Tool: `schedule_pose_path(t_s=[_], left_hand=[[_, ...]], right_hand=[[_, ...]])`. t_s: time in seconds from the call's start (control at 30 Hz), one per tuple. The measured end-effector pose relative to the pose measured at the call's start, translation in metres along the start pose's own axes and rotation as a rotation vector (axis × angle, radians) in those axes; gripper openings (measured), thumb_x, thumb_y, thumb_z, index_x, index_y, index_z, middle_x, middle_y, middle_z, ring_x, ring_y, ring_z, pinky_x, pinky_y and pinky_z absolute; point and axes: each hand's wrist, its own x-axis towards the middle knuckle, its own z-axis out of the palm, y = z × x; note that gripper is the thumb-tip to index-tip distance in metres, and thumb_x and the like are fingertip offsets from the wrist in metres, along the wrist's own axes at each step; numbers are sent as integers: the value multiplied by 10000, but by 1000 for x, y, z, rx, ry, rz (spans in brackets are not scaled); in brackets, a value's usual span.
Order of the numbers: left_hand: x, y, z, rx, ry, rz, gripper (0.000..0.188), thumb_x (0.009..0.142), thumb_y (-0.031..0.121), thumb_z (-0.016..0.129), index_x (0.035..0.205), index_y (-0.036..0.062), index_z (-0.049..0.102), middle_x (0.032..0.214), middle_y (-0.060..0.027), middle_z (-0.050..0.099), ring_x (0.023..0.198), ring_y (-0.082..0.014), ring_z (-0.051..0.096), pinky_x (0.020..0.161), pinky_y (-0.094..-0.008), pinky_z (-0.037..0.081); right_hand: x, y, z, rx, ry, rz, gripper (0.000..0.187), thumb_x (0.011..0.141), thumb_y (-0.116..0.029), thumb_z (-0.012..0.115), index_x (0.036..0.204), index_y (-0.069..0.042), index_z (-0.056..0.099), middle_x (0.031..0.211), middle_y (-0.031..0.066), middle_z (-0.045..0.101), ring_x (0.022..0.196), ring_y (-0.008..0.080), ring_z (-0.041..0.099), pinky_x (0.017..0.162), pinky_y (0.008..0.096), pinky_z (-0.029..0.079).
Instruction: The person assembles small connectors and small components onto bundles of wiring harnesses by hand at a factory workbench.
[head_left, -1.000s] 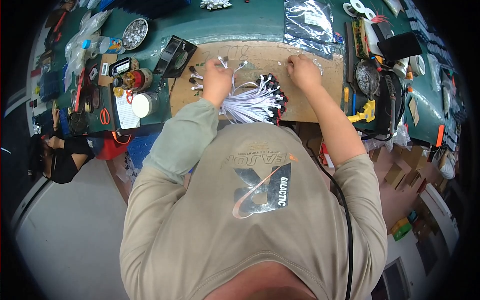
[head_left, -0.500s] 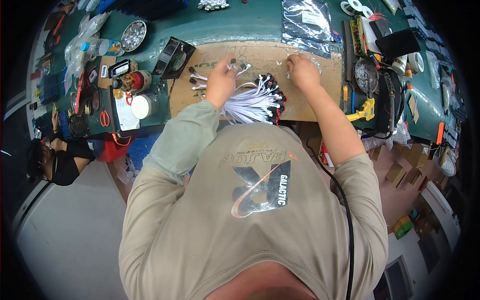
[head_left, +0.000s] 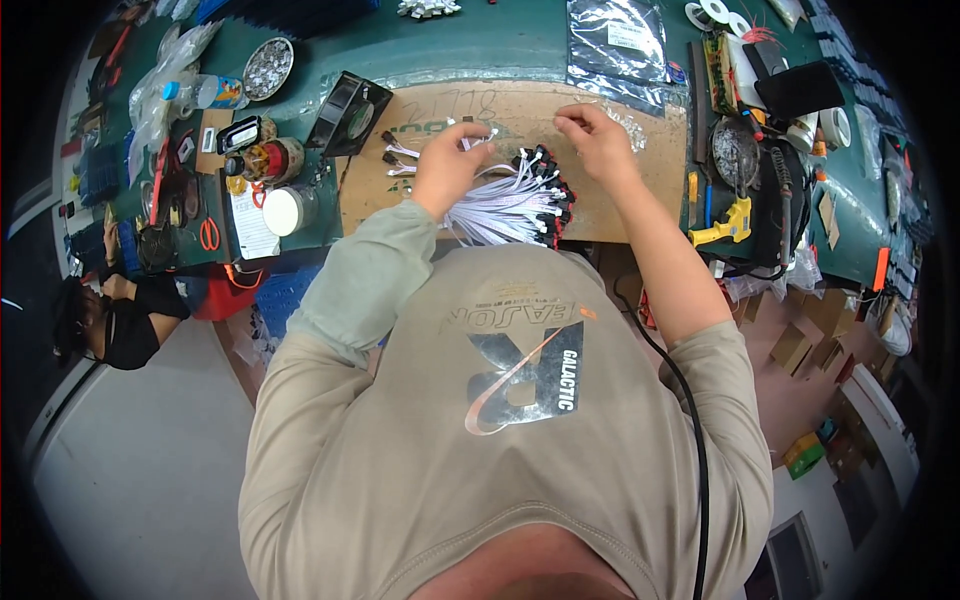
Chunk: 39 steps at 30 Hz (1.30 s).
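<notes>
My left hand (head_left: 452,168) is closed in a pinch over the left side of a bundle of white cables (head_left: 500,212); a white cable end with a small connector (head_left: 491,134) sticks out at its fingertips. The bundle lies on a brown cardboard sheet (head_left: 366,212), its black and red connectors (head_left: 556,200) fanned to the right. Above the cardboard, my right hand (head_left: 600,145) has thumb and fingertips drawn together; anything between them is too small to make out. Beside it lies a scatter of tiny clear-white pieces (head_left: 628,126).
A black fan-like box (head_left: 348,115) stands left of the cardboard, near jars (head_left: 275,162) and a white tub (head_left: 284,212). At right are a yellow glue gun (head_left: 728,224) and a round metal dish (head_left: 735,152). Another person (head_left: 130,315) is at far left.
My right hand has lifted off the small pieces and shifted slightly left, uncovering them. My left fingers have turned toward the right, with the connector end now showing at their tips.
</notes>
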Motion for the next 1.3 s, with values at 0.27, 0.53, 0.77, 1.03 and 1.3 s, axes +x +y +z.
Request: schedule_pose_path(t_s=[0.27, 0.53, 0.77, 1.03, 1.3], left_hand=[[-5, 1, -5, -508, -192, -146, 308, 879, 75, 634, 1172, -1, 579, 890, -38, 635, 792, -107, 599, 688, -208, 460], [-19, 3, -2, -558, -190, -78, 586, 837, -45, 636, 1379, 63, 439, 931, -30, 614, 840, -93, 583, 754, -224, 478], [-17, 1, -4, -247, -190, 12, 652, 825, -43, 651, 1413, 73, 392, 908, -27, 604, 828, -91, 573, 747, -224, 470], [-7, -5, -17, -712, -262, -152, 527, 870, 39, 623, 1363, 35, 437, 888, -53, 635, 786, -116, 591, 711, -247, 468], [-5, -3, -12, -717, -216, -238, 273, 881, 56, 622, 1137, -28, 585, 908, -44, 641, 788, -117, 586, 712, -239, 457]], right_hand=[[-15, -37, 13, 600, -375, 201, 209, 916, -120, 595, 1097, -42, 661, 837, -12, 633, 721, 62, 552, 655, 206, 453], [-13, -42, 23, 425, -392, 275, 247, 896, -245, 627, 1031, -46, 683, 788, 0, 620, 705, 84, 560, 647, 244, 463], [-11, -50, 26, 218, -376, 57, 286, 865, -295, 660, 1003, -47, 697, 829, 79, 670, 763, 160, 615, 719, 295, 485], [-17, -51, 15, 67, -355, -118, 269, 858, -238, 662, 1055, -57, 689, 974, 96, 640, 863, 181, 603, 778, 297, 476], [-15, -43, 11, 193, -390, 47, 304, 855, -211, 641, 1121, -68, 673, 1039, 104, 670, 927, 175, 633, 838, 304, 486]])
